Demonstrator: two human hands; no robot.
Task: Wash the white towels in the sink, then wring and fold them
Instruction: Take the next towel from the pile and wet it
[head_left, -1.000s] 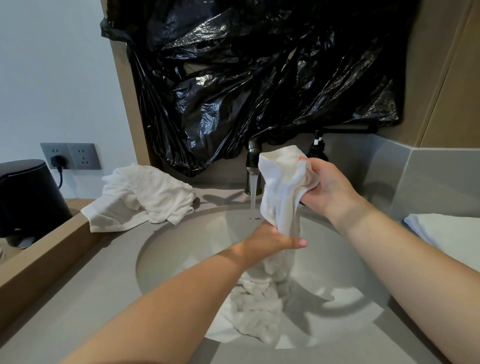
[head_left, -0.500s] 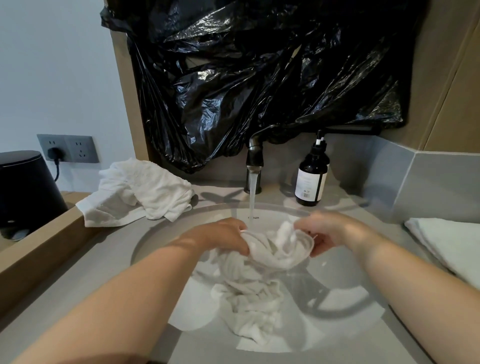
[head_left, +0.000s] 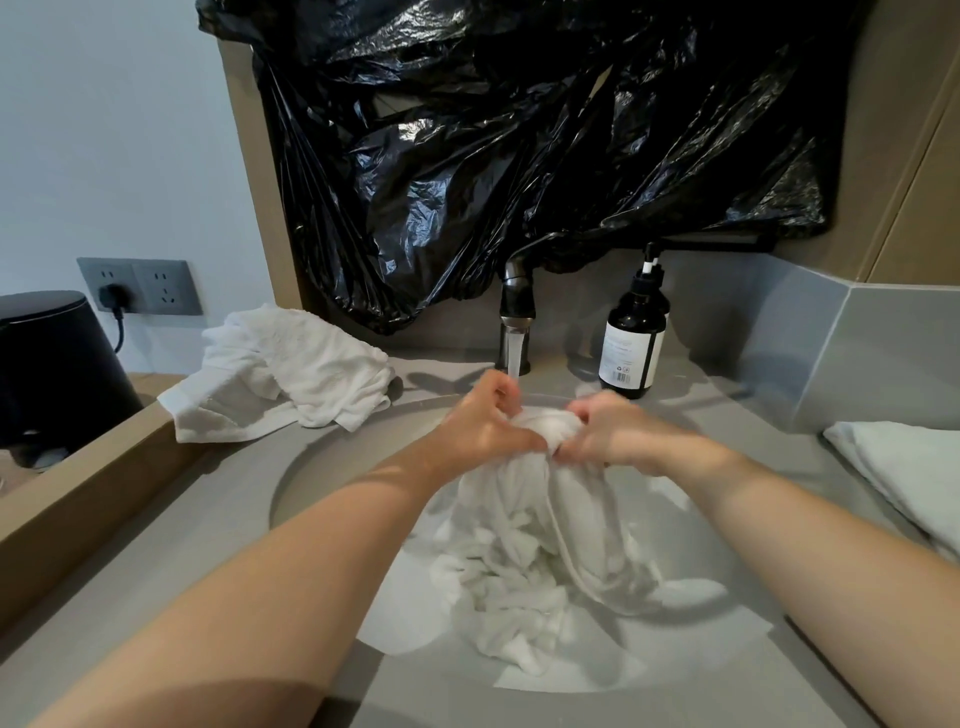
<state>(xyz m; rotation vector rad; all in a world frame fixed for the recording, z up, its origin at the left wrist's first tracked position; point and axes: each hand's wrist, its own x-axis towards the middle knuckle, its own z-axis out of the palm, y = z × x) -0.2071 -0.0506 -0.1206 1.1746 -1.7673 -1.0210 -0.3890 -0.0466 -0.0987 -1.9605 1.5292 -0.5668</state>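
Two hands work one wet towel: tail heaped in the sink basin, bunched top gripped by left hand and right hand, fingers curled into cloth, knuckles close together. Judgement: rub gathered folds against each other under the stream, regripping along the length. Tap runs just behind; crumpled towel lies on the counter, far left.

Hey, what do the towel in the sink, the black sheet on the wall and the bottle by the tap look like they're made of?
Towel: looped cotton terry, it seems; matte, nubby, wet and limp.
Black sheet: thin plastic film, glossy, with crinkles catching light.
Bottle: dark glass or plastic, unclear; smooth, shiny, pale paper-like label.
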